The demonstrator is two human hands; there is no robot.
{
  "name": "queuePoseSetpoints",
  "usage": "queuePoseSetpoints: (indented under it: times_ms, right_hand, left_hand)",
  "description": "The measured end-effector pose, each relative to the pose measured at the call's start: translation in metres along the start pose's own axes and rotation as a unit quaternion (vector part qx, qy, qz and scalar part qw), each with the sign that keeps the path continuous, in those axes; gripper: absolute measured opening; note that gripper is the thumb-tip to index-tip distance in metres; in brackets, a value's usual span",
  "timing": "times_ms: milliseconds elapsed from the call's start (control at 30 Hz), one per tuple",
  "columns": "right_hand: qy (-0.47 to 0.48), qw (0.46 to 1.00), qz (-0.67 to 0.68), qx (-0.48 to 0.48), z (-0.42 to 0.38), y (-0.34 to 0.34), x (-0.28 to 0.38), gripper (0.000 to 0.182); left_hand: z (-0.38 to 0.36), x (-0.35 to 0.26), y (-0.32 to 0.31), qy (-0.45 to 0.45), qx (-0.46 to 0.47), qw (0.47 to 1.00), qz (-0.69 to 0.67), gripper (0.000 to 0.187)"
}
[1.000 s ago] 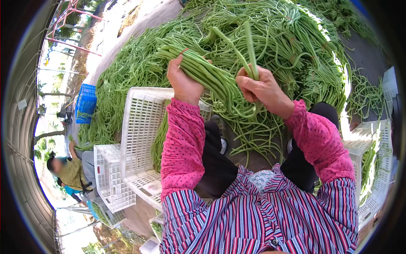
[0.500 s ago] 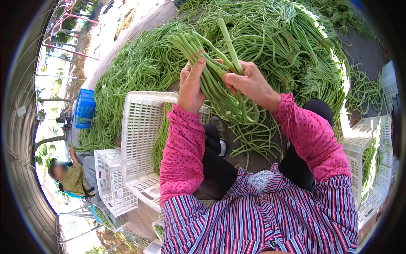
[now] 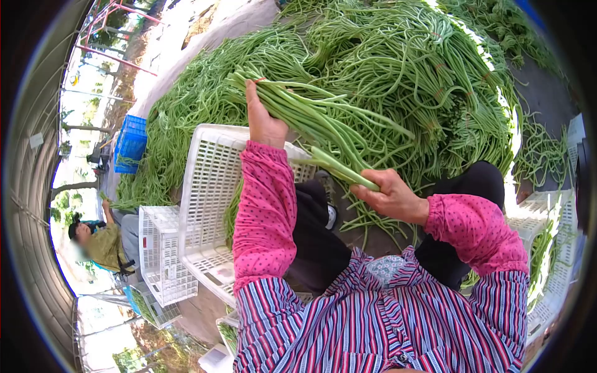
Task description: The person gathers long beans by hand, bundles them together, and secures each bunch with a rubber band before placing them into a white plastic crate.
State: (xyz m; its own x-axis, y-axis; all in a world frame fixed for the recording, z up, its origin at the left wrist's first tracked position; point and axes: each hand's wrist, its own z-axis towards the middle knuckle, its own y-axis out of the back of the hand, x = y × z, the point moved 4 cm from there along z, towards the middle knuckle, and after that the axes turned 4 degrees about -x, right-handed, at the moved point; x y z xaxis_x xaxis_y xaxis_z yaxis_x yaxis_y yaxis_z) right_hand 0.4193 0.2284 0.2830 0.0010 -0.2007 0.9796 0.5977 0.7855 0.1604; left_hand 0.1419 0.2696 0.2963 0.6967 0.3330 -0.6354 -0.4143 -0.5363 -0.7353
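Observation:
My left hand (image 3: 266, 123) is wrapped round a bundle of long green beans (image 3: 311, 115), close to the end with a red band (image 3: 259, 80). The rest of the bundle fans out to the right over the pile. Lower down, my right hand (image 3: 393, 196) is closed on a few thick bean ends (image 3: 339, 168), which point up and left from the fist. Behind both hands spreads a large heap of long beans (image 3: 385, 62), some tied with red bands.
A white plastic crate (image 3: 208, 180) stands tilted by my left arm, with another white crate (image 3: 158, 248) beyond it. Farther left are a blue crate (image 3: 130, 144) and another person (image 3: 106, 245). At the right, a white crate (image 3: 559, 261) holds beans.
My right hand has moved down and away from the bundle with bean ends in it. My left hand has shifted slightly left and down, and the bundle now leans and fans rightward.

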Motion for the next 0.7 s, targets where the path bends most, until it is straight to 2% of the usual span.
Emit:
queuePoseSetpoints:
  times_ms: [33, 100, 233, 300, 367, 433, 500, 533, 700]
  right_hand:
    - [0.005, 1.000, 0.002, -0.001, 0.006, 0.007, 0.015, 0.018]
    - [-0.083, 0.978, 0.155, -0.115, 0.020, 0.033, 0.025, 0.019]
    - [-0.009, 0.956, 0.184, -0.230, 0.047, 0.084, 0.027, 0.021]
    - [-0.021, 0.947, 0.189, -0.258, 0.051, 0.082, 0.023, 0.019]
    - [-0.032, 0.954, 0.166, -0.249, 0.056, 0.070, 0.023, 0.017]
    - [-0.036, 0.958, 0.153, -0.240, 0.063, 0.061, 0.016, 0.016]
    - [-0.018, 0.973, 0.129, -0.192, 0.070, 0.052, 0.020, 0.016]
    - [-0.030, 0.974, 0.165, -0.153, 0.072, 0.049, 0.018, 0.018]
    - [-0.050, 0.980, 0.173, -0.085, 0.074, 0.046, 0.014, 0.028]
  left_hand:
    - [0.000, -0.005, -0.002, -0.003, 0.003, 1.000, 0.003, 0.034]
    - [-0.009, -0.010, -0.005, -0.024, -0.027, 0.999, 0.032, 0.034]
    - [-0.034, 0.008, -0.034, 0.011, 0.025, 0.997, 0.069, 0.035]
    - [-0.038, 0.018, -0.042, 0.030, 0.058, 0.995, 0.079, 0.034]
    - [-0.049, 0.027, -0.054, 0.051, 0.071, 0.989, 0.118, 0.033]
    - [-0.060, 0.031, -0.059, 0.030, 0.061, 0.987, 0.148, 0.037]
    - [-0.064, 0.037, -0.061, 0.057, 0.096, 0.982, 0.155, 0.038]
    - [-0.066, 0.038, -0.063, 0.049, 0.110, 0.980, 0.157, 0.038]
    - [-0.061, 0.039, -0.053, 0.061, 0.120, 0.975, 0.179, 0.037]
